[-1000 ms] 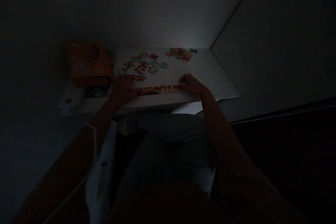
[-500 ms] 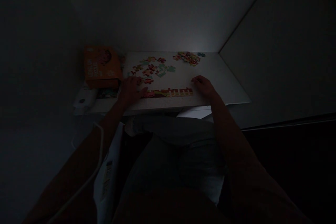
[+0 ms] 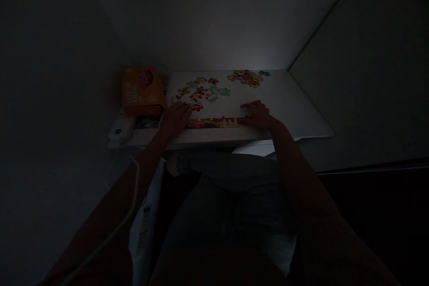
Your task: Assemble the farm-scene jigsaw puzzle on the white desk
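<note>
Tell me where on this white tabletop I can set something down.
Widest: the right end of the white tabletop, between the right hand and the right wall. Smaller: left of that hand, between the puzzle strip and loose puzzle pieces. Crowded: the left end, with the orange puzzle box, and the back around the puzzle-piece heap.

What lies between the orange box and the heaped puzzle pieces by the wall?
Head view: scattered puzzle pieces, then a little bare white tabletop, lie between the orange box and the heaped pieces.
</note>
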`<state>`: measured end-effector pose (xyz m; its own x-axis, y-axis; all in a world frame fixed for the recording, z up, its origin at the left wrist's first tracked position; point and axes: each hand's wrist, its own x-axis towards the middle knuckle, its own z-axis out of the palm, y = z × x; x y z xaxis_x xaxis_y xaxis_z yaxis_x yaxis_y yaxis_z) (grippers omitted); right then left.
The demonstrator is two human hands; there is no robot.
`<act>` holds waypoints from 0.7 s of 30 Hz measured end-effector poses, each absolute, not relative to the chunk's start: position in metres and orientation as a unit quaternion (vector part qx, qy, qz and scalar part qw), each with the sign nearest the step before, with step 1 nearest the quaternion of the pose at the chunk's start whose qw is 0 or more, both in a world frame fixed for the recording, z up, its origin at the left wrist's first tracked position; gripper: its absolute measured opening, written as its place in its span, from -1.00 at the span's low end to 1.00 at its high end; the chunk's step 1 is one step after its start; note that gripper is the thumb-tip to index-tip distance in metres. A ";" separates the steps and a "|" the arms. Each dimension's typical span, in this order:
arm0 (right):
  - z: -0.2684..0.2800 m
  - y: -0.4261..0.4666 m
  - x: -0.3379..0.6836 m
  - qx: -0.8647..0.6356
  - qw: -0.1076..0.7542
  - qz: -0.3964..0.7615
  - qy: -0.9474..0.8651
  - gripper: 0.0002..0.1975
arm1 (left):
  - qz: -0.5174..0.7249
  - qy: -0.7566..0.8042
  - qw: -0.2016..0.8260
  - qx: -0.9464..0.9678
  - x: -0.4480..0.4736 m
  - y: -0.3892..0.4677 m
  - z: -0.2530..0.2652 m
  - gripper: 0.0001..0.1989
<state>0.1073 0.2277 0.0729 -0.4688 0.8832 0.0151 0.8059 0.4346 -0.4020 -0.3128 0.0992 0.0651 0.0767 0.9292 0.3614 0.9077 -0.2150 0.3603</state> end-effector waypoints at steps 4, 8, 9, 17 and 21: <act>0.077 0.232 0.129 -0.512 0.106 0.187 -0.831 0.05 | 0.286 0.639 0.034 0.713 -0.315 0.099 0.066 -0.51; 0.076 0.236 0.160 -0.547 0.129 0.190 -0.805 0.11 | 0.272 0.671 0.019 0.690 -0.314 0.097 0.067 -0.54; 0.075 0.236 0.166 -0.557 0.138 0.191 -0.796 0.11 | 0.266 0.677 0.015 0.687 -0.313 0.097 0.067 -0.55; 0.076 0.231 0.143 -0.522 0.175 0.208 -0.808 -0.15 | 0.258 0.672 -0.002 0.695 -0.312 0.097 0.065 -0.52; 0.080 0.226 0.119 -0.477 0.173 0.179 -0.843 -0.29 | 0.263 0.657 0.013 0.707 -0.313 0.096 0.066 -0.55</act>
